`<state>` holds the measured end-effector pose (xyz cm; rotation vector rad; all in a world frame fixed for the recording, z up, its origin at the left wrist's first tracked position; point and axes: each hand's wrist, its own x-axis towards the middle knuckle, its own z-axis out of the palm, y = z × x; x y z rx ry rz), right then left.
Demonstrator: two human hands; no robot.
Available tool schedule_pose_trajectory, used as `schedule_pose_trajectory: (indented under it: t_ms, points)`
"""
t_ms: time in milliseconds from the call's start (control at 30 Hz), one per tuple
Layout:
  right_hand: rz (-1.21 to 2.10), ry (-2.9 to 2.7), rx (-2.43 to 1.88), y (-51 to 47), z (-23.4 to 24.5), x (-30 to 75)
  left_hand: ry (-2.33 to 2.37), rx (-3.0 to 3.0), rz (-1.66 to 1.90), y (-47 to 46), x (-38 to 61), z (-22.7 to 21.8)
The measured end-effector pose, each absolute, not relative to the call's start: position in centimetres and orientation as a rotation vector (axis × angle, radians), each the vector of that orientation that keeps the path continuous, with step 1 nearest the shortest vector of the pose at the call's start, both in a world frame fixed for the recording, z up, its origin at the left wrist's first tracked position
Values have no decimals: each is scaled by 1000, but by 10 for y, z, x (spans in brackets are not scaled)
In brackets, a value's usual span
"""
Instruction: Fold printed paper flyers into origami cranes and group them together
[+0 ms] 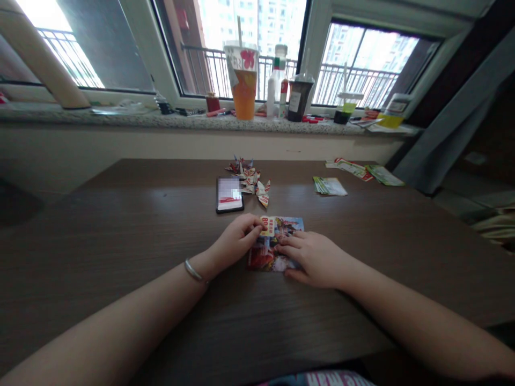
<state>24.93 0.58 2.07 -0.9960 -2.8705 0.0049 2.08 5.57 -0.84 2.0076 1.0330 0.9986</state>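
A colourful printed sheet of paper [267, 258] lies flat on the dark wooden table in front of me. My left hand [238, 236], with a silver bangle at the wrist, has its thumb and curled fingers closed at the sheet's upper left edge, by a yellow printed patch. Spread fingers of my right hand [311, 257] rest flat on the sheet's right half and cover part of its picture. Just beyond the left hand lies a phone [230, 195] with its screen lit. Several folded paper pieces [250, 179] touch or nearly touch its right side.
At the table's far right are a small stack of green and white papers [330, 186] and more loose printed papers [354, 169]. Behind the table, a stone windowsill [129, 119] carries a large cup of orange drink [244, 94], bottles [274, 80] and a dark drink cup [296, 99].
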Motion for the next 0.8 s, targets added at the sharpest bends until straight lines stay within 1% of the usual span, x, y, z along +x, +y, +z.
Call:
schedule_pose_trajectory:
  t_ms: [167, 300, 400, 567, 800]
  points:
    - [331, -2864, -774, 18, 19, 263, 904, 2321, 874, 60, 16, -13]
    - [572, -2757, -720, 33, 14, 273, 793, 2490, 760, 63, 13, -17]
    - [672, -2651, -735, 43, 9, 280, 729, 2569, 595, 65, 9, -16]
    - [654, -2672, -821, 48, 2, 285, 776, 2622, 344, 59, 5, -11]
    - [454, -2790, -925, 38, -1, 276, 889, 2595, 301, 49, 8, -16]
